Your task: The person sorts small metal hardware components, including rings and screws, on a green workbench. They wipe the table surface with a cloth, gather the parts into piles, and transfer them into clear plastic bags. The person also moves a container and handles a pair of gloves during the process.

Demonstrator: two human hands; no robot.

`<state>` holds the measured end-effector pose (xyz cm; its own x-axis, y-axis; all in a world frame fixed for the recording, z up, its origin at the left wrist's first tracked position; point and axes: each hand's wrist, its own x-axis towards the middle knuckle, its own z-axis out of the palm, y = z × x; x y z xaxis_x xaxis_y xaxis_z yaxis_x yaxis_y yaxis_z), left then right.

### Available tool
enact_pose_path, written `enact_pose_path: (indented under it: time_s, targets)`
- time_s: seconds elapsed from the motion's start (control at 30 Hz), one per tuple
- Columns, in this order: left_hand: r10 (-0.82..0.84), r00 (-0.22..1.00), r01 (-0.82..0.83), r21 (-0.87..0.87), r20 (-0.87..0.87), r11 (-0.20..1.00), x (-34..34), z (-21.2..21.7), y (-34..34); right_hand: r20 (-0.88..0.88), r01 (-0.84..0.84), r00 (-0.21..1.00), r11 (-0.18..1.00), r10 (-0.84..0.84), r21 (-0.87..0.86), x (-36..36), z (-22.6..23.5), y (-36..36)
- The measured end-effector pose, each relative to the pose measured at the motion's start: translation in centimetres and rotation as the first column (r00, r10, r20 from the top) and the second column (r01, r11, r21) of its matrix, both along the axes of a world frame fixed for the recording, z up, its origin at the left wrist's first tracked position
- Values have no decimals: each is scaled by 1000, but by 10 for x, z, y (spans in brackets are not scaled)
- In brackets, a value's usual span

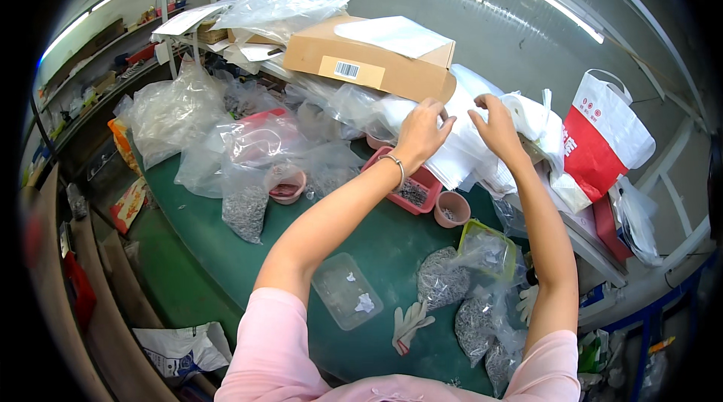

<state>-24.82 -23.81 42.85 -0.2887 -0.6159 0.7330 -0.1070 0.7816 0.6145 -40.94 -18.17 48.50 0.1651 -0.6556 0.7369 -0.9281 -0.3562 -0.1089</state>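
Note:
Both my hands are raised over a pile of white plastic sheets or bags [449, 159] at the far side of the green table. My left hand [425, 129], a bracelet at its wrist, has bent fingers with a gap between thumb and forefinger; nothing shows in it. Facing it across a small gap, my right hand [497, 131] is curved, thumb and fingers apart, also with nothing visible in it. Whether the fingertips touch the plastic cannot be made out. Below my left wrist, a red tray [432, 185] holds small grey metal-looking pieces, beside a pink cup [452, 210] with similar pieces.
A cardboard box [301, 63] lies behind the hands. Clear bags [245, 210] of small grey parts, a shallow clear tray [320, 281], a green basket [465, 240] and a white glove [410, 327] lie on the table [226, 251]. A red-and-white bag [591, 150] stands right.

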Motion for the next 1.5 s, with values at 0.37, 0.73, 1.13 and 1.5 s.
enact_pose_path:
  time_s: [0.37,0.73,1.13,1.5]
  targets:
    - [243,945,-100,-516,217,851,18,0,6,-290,94,950,992,-114,-82,13,-15,77]
    - [338,936,-180,-697,94,694,19,-38,24,-116,108,986,990,-118,-86,-1,-24,61]
    - [259,957,-69,-757,134,650,9,-34,22,-240,112,959,979,-152,-173,5,-32,60]
    - [16,1000,-21,-798,-14,602,53,-39,54,-273,-57,962,962,-19,-268,27,-37,85]
